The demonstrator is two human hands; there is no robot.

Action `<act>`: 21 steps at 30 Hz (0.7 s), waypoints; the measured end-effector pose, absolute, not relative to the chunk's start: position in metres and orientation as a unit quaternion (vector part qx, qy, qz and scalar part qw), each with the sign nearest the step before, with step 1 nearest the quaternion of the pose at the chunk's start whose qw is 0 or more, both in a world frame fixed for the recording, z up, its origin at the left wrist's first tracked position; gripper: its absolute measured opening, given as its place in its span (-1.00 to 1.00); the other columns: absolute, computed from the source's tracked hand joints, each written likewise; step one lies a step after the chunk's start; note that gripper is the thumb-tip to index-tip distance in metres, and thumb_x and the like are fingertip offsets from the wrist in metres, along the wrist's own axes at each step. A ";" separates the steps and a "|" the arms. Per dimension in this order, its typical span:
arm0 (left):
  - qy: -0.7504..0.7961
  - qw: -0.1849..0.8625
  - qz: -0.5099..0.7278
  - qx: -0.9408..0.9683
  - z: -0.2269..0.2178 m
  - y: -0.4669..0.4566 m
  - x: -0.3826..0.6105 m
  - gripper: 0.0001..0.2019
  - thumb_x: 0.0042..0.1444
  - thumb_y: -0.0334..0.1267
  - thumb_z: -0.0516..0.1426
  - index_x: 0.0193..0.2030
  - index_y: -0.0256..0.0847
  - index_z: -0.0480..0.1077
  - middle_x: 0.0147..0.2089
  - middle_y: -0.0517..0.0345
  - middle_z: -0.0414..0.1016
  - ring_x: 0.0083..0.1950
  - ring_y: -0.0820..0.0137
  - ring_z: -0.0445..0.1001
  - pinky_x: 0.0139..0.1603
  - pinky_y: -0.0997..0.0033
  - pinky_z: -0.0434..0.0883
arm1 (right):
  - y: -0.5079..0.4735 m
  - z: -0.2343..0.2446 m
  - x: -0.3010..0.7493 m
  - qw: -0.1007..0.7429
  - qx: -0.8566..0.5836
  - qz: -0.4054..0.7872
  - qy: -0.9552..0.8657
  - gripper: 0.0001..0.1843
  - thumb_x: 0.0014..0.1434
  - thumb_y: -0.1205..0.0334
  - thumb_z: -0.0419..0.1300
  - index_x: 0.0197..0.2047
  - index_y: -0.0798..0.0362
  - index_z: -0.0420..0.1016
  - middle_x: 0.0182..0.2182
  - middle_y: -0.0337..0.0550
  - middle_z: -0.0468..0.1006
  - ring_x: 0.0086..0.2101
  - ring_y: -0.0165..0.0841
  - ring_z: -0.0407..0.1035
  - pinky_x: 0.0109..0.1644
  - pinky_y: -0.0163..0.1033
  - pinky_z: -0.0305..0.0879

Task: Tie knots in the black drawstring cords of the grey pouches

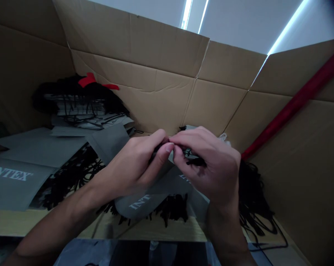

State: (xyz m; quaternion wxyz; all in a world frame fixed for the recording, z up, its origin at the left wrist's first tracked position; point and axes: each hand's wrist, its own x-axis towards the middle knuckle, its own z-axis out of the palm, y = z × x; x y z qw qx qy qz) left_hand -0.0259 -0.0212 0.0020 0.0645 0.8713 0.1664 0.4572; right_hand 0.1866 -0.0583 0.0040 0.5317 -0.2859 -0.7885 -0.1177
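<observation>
My left hand (145, 157) and my right hand (208, 162) meet at the centre, thumbs and index fingers pinched with the fingertips touching. A black cord (196, 162) shows inside the curl of my right hand, and a dark bit of it appears between my left thumb and finger. The exact spot where the fingertips meet is hidden. Below the hands lie grey printed bags (142, 203) lettered "INT", partly covered by my hands and wrists. Black cord ends (174, 212) stick out from under them along the table's front.
Grey "INTEX" bags (12, 177) spread at left, before a stack of bags (81, 107) topped with black cords and a red strip (88, 79). Loose black cords (252, 195) heap at right. Cardboard walls (161, 88) enclose the wooden table (9, 221); a red strap (294, 103) slants down the right wall.
</observation>
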 end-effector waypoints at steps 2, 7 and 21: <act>0.164 0.069 0.456 0.872 0.002 -0.022 -0.024 -0.74 0.70 -0.35 0.07 -0.14 -0.18 0.40 -0.34 0.31 0.42 -0.39 0.49 0.36 -0.34 0.46 0.28 | -0.058 0.002 0.185 0.529 -0.284 -0.156 -0.784 -0.81 0.48 0.41 0.37 0.00 -0.08 0.75 -0.10 -0.10 0.85 -0.13 -0.17 0.66 0.05 -0.03 0.67; 0.141 0.095 0.485 0.858 0.001 -0.029 -0.019 -0.72 0.65 -0.45 0.07 -0.19 -0.15 0.35 -0.37 0.35 0.34 -0.42 0.50 0.26 -0.37 0.45 0.23 | -0.064 -0.002 0.179 0.546 -0.304 -0.192 -0.757 -0.80 0.48 0.42 0.37 0.00 -0.11 0.71 -0.14 -0.10 0.85 -0.17 -0.17 0.66 0.04 -0.02 0.68; 0.101 0.181 0.460 0.863 0.008 -0.029 -0.033 -0.67 0.74 -0.35 0.07 -0.20 -0.18 0.36 -0.34 0.31 0.34 -0.38 0.51 0.30 -0.35 0.49 0.29 | -0.078 0.011 0.191 0.584 -0.324 0.004 -0.744 -0.78 0.51 0.35 0.40 0.15 -0.05 0.75 -0.07 -0.16 0.84 -0.17 -0.28 0.73 -0.15 -0.19 0.65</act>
